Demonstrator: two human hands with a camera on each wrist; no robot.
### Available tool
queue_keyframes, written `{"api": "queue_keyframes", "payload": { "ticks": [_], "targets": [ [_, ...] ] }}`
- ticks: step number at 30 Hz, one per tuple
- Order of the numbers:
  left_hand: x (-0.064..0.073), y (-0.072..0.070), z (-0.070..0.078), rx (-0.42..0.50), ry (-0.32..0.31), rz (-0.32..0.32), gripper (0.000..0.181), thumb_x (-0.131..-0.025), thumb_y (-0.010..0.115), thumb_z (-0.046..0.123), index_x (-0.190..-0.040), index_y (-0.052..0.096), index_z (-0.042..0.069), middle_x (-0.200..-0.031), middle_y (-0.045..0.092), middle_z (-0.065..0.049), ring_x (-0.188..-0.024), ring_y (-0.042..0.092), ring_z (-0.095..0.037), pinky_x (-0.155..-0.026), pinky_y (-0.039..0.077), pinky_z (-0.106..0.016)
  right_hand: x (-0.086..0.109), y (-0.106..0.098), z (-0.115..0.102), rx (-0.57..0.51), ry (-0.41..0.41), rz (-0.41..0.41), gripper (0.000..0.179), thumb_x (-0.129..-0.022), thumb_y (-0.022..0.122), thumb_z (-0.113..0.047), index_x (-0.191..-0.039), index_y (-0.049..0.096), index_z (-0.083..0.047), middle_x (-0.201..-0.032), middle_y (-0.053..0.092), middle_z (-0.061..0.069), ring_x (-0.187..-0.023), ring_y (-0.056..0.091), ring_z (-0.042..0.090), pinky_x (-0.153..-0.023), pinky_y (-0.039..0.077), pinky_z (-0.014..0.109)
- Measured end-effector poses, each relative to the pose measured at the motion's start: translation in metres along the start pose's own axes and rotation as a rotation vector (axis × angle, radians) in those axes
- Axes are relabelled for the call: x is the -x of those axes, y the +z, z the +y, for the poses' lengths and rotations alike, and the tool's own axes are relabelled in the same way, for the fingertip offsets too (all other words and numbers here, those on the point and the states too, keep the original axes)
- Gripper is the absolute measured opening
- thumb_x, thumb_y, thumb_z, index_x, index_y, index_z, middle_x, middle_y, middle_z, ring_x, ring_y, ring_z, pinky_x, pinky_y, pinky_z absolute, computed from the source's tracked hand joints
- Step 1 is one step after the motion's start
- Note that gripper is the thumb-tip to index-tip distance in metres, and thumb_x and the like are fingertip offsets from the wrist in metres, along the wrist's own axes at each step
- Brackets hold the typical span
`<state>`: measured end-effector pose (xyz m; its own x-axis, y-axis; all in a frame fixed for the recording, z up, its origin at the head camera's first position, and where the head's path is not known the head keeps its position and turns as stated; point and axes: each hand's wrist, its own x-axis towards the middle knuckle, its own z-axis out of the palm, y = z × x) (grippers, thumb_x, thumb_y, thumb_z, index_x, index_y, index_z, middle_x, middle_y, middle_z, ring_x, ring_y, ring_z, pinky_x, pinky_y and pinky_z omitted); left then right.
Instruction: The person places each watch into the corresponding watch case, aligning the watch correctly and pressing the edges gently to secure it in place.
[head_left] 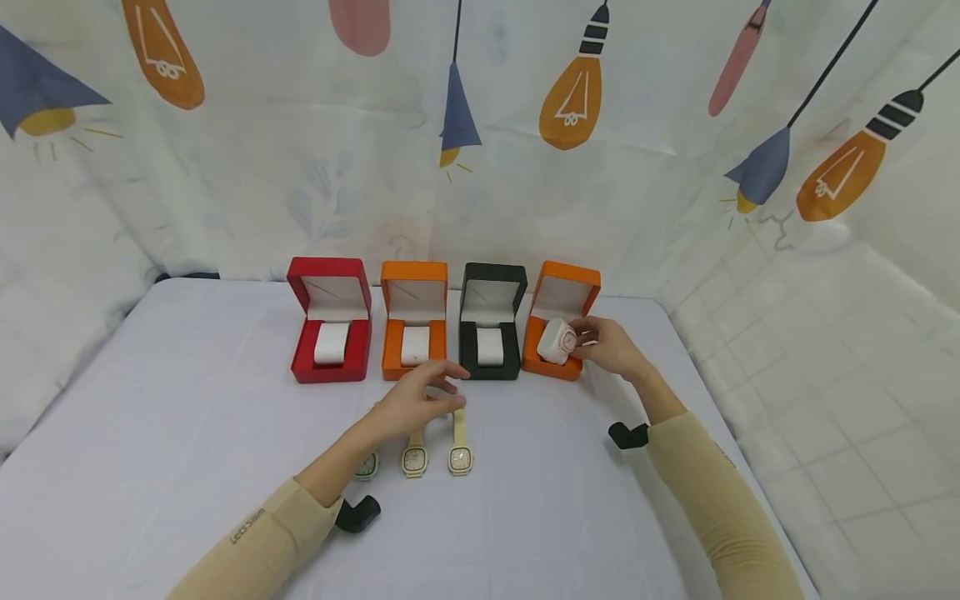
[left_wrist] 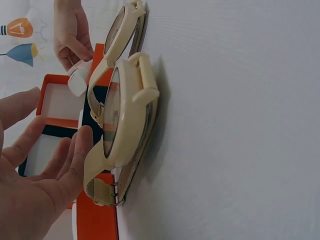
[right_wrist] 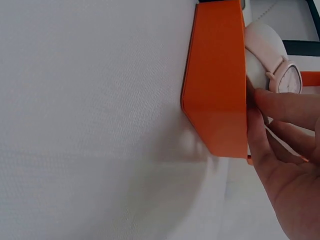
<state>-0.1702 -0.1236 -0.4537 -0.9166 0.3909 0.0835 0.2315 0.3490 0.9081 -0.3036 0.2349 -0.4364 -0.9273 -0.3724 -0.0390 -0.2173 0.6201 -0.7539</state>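
Observation:
At the rightmost orange box (head_left: 546, 367), my right hand (head_left: 613, 347) pinches a white cushion (right_wrist: 256, 67) with a pale pink watch (right_wrist: 287, 77) strapped round it. The cushion sits tilted at the box's opening, its lower part hidden by the box front (right_wrist: 217, 75). My left hand (head_left: 408, 406) is held over the cloth with fingers spread and nothing in them. Below it lie a cream watch (head_left: 415, 460) and a second pale yellow watch (head_left: 461, 459). A green watch (head_left: 366, 467) is partly covered by the left forearm.
Left of that box, a red box (head_left: 305, 360), another orange box (head_left: 392, 351) and a dark green box (head_left: 468, 354) stand in a row with lids up, each holding a white cushion. White cloth (head_left: 525, 500) covers the table, and a printed curtain (head_left: 337, 167) hangs behind.

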Motion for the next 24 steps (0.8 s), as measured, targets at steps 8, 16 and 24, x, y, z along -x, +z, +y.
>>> {"api": "queue_keyframes", "payload": {
  "ticks": [8, 16, 24],
  "targets": [
    [0.000, 0.000, -0.002, -0.018, 0.014, 0.006, 0.039, -0.098, 0.073, 0.017, -0.134, 0.062, 0.007, -0.132, 0.060, -0.015, -0.117, 0.061, -0.030, -0.093, 0.056, -0.044, 0.003, 0.000, -0.003, -0.035, -0.005, -0.028, 0.053, -0.091, 0.070, 0.002, -0.141, 0.053, 0.003, -0.128, 0.059, 0.019, -0.115, 0.057, 0.036, -0.096, 0.054, 0.047],
    [0.000, 0.001, -0.003, 0.003, 0.021, 0.002, 0.040, -0.098, 0.073, 0.017, -0.134, 0.061, 0.005, -0.133, 0.060, -0.016, -0.117, 0.061, -0.031, -0.091, 0.057, -0.042, -0.001, 0.009, -0.003, 0.016, 0.001, -0.027, 0.074, -0.085, 0.086, -0.017, -0.147, 0.047, -0.004, -0.127, 0.056, 0.017, -0.114, 0.053, 0.034, -0.094, 0.053, 0.044],
    [0.000, 0.000, -0.002, -0.001, 0.010, -0.001, 0.040, -0.098, 0.072, 0.017, -0.135, 0.061, 0.006, -0.135, 0.059, -0.016, -0.118, 0.061, -0.030, -0.091, 0.057, -0.040, -0.003, 0.021, -0.011, 0.143, -0.019, 0.004, 0.081, -0.083, 0.088, -0.024, -0.148, 0.044, -0.006, -0.132, 0.058, 0.017, -0.114, 0.054, 0.033, -0.103, 0.049, 0.051]
  ]
}}
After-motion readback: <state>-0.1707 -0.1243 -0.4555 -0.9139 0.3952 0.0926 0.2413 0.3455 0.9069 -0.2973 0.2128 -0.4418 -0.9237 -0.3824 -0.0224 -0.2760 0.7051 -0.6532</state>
